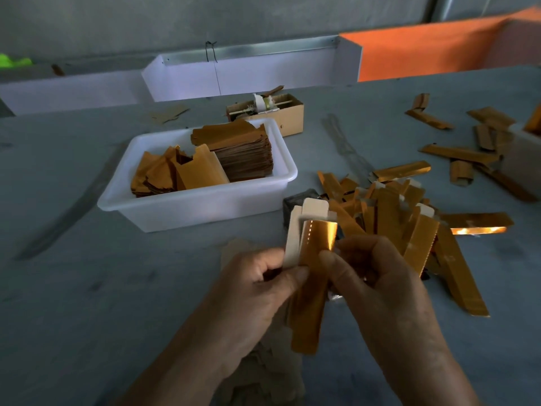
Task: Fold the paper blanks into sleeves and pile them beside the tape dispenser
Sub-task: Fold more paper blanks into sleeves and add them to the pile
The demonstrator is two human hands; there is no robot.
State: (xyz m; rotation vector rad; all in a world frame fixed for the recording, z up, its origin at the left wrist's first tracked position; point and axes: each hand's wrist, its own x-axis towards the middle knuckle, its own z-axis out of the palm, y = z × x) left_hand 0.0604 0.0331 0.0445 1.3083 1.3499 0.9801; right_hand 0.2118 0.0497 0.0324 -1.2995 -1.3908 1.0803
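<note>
Over on the grey surface (pixel 87 288) sits a white plastic tub (pixel 187 206), and just behind its far corner, a small open cardboard box (pixel 289 115) with odds and ends poking out. Along the back edge runs a long white trough (pixel 243 74) with a metal strip on top. Beside it at the right, a big orange panel (pixel 424 54). Far left, a neon-green scrap (pixel 14 60).

Held blank (pixel 314 276): paper, glossy gold foil face, matt white reverse at its top flaps. Pile of sleeves (pixel 409 230) at 3 o'clock of it: same mirror-bright gold foil. Tub (pixel 205 206) at 11 o'clock: smooth white plastic, semi-gloss. Box (pixel 289 115) at 12 o'clock: matt brown cardboard. Table (pixel 87 288): dull grey, scuffed.
</note>
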